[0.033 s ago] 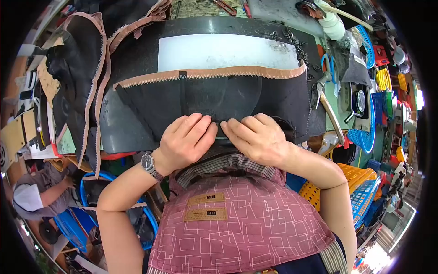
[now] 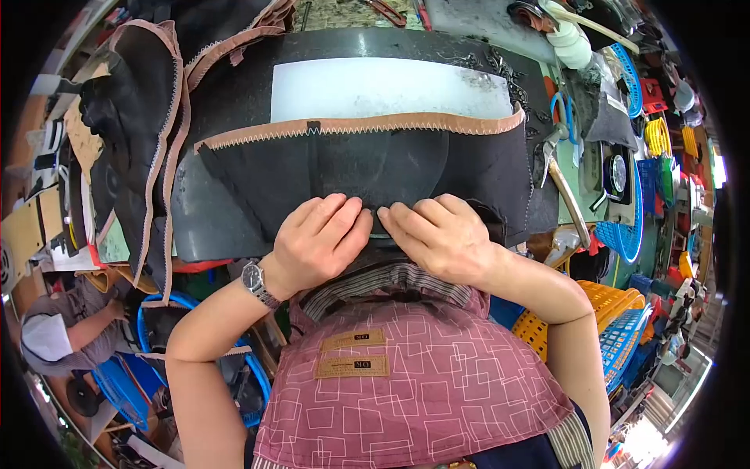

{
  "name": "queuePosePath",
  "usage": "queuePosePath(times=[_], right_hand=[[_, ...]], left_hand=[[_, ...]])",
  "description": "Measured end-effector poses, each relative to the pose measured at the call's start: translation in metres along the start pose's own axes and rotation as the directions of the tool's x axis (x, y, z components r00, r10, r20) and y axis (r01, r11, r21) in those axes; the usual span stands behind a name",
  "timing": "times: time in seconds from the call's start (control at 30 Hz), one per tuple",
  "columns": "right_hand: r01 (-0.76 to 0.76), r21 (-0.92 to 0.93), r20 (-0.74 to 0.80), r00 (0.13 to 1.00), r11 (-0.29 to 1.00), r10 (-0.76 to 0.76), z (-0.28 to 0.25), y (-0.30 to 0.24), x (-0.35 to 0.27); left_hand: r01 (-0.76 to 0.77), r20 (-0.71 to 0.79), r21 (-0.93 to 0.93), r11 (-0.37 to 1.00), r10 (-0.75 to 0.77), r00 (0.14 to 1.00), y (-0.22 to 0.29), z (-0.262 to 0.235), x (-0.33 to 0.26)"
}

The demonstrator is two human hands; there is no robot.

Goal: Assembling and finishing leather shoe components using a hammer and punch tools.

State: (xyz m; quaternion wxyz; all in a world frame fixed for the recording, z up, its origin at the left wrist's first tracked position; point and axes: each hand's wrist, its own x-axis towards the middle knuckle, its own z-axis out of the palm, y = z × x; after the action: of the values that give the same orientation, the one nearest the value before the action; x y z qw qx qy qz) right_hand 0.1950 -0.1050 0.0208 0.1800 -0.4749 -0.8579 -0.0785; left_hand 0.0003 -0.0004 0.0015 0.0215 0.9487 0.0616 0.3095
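Black panel (image 2: 375,164) lies between brown-edged pieces (image 2: 133,102) and a wooden-handled tool (image 2: 568,199).

Worn on the head, the fisheye view looks steeply down, close above the apron (image 2: 426,383) at six o'clock. It faces the dark work surface (image 2: 205,223) toward twelve, left hand (image 2: 322,238) and right hand (image 2: 441,238) near centre.

black panel (image 2: 375,166) lies spread out; brown strip (image 2: 383,123) zigzag-stitched along its far edge
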Motion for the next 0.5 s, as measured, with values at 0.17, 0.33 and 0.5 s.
queuePosePath(times=[0.17, 0.33, 0.5], right_hand=[[-0.016, 0.048, -0.041, 0.999, 0.999, 0.018, 0.003, 0.002, 0.001], [-0.067, 0.115, 0.037, 0.997, 0.991, 0.063, -0.003, 0.004, 0.008], [-0.082, 0.181, 0.088, 0.994, 0.98, 0.067, -0.001, 0.01, 0.011]], left_hand=[[-0.027, 0.007, 0.01, 1.0, 0.027, 1.0, -0.001, -0.002, -0.001], [-0.008, 0.026, -0.02, 1.0, 0.009, 1.0, -0.002, -0.002, 0.0], [0.0, 0.039, -0.054, 0.999, 0.002, 0.999, -0.004, 0.0, 0.0]])
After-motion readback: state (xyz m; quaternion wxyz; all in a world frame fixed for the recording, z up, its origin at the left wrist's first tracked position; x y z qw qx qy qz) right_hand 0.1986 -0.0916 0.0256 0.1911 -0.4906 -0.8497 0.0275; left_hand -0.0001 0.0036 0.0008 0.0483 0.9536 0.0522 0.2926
